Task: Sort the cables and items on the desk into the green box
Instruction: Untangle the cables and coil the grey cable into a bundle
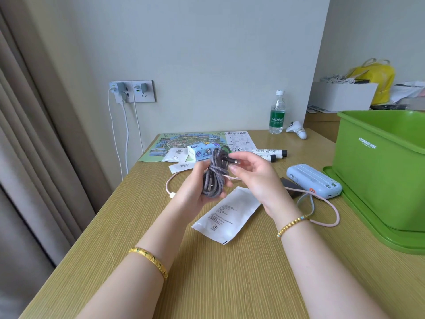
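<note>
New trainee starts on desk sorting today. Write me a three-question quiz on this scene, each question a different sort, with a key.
1. True or false: the grey braided cable already lies inside the green box.
2. Multiple choice: what lies on the desk directly below the hands? A. a white flat packet B. a water bottle C. a yellow bag
3. Fill in: the right hand pinches the cable's ____ end, while the left hand holds the coiled bundle.

Key:
1. False; both hands hold it above the desk.
2. A
3. Connector (plug)
</note>
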Available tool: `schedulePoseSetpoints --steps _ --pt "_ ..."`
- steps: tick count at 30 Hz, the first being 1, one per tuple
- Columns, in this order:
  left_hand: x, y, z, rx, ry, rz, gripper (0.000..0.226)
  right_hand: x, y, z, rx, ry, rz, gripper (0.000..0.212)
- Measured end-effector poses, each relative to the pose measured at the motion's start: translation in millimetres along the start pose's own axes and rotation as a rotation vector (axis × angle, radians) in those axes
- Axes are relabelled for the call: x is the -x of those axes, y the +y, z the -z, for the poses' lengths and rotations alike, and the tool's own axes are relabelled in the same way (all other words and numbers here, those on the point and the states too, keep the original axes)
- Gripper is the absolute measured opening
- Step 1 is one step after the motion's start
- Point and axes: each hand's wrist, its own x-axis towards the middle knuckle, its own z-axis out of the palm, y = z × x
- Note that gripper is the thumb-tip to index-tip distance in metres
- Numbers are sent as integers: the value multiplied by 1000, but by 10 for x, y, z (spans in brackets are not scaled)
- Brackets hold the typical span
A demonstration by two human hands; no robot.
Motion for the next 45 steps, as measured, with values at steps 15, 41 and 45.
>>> schedulePoseSetpoints --steps 15,41,45 --pt "2 -58 -72 -408 198 -25 8 -53 20 17 379 257 262 14" --pt "-39 -200 -54 -346 88 -124 18 -18 27 88 -710 245 -237 18" --pt "-30 -200 -190 -130 244 -118 24 13 64 50 -384 137 -341 31"
